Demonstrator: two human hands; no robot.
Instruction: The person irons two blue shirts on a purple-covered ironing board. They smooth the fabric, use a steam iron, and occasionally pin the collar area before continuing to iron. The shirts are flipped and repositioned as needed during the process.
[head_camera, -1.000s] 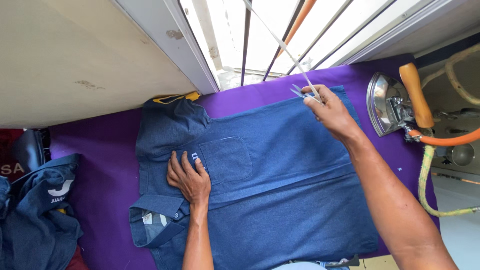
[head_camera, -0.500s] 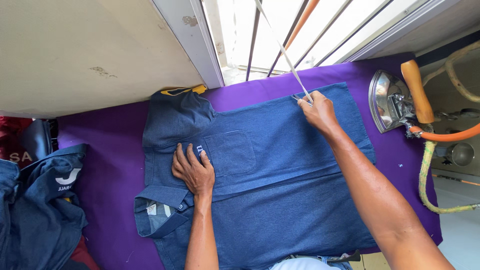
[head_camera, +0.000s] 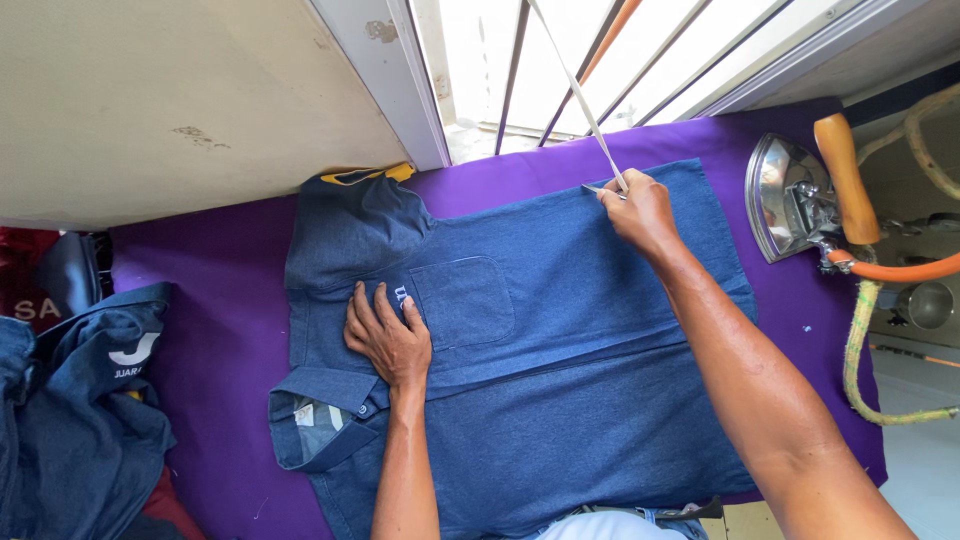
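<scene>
A dark blue short-sleeved shirt (head_camera: 560, 360) lies spread flat on a purple cloth-covered surface (head_camera: 200, 330), collar toward the left, chest pocket facing up. My left hand (head_camera: 388, 340) presses flat on the shirt just left of the pocket, fingers spread. My right hand (head_camera: 640, 210) rests at the shirt's far hem edge and pinches a thin white strap (head_camera: 585, 105) that runs up toward the window bars.
A metal iron (head_camera: 800, 190) with an orange wooden handle stands on its end at the right, an orange hose and a rope trailing from it. Folded blue garments (head_camera: 80, 400) pile at the left. A window with bars is beyond the far edge.
The view has drifted slightly, so the shirt sits further right in the picture. My right hand has slid a little left along the hem with the strap; my left hand stays pressed by the pocket.
</scene>
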